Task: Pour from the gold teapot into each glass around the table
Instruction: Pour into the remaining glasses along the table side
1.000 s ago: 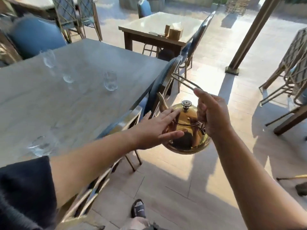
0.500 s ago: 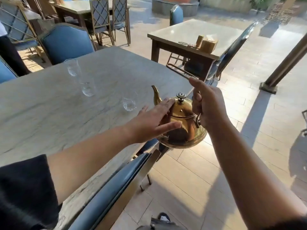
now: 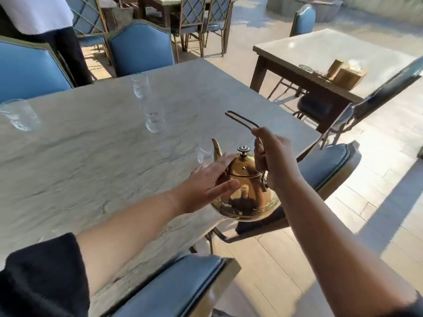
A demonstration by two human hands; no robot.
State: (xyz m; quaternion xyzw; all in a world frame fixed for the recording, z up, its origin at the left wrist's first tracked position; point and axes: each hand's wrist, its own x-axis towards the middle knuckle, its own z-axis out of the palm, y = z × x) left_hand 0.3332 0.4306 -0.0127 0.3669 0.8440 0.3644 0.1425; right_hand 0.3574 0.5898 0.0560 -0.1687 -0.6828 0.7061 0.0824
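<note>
The gold teapot [image 3: 248, 191] hangs over the near right edge of the grey stone table [image 3: 96, 161], spout pointing away toward a small clear glass [image 3: 203, 154]. My right hand [image 3: 273, 159] is closed around its long wire handle. My left hand [image 3: 206, 183] lies flat against the pot's left side, fingers spread, holding nothing. Further glasses stand on the table: one in the middle [image 3: 154, 121], one at the far side [image 3: 140, 85], one at the left edge [image 3: 19, 114].
Blue padded chairs ring the table: one below me [image 3: 178, 287], one at the right [image 3: 329, 163], two on the far side [image 3: 142, 46]. A person in dark trousers [image 3: 68, 49] stands at the back left. A second table [image 3: 325, 53] with a wooden box stands right.
My view has swung left and closer to the table. The teapot has come in over the table edge, its spout now next to the nearest glass. Both hands keep their hold and position on it.
</note>
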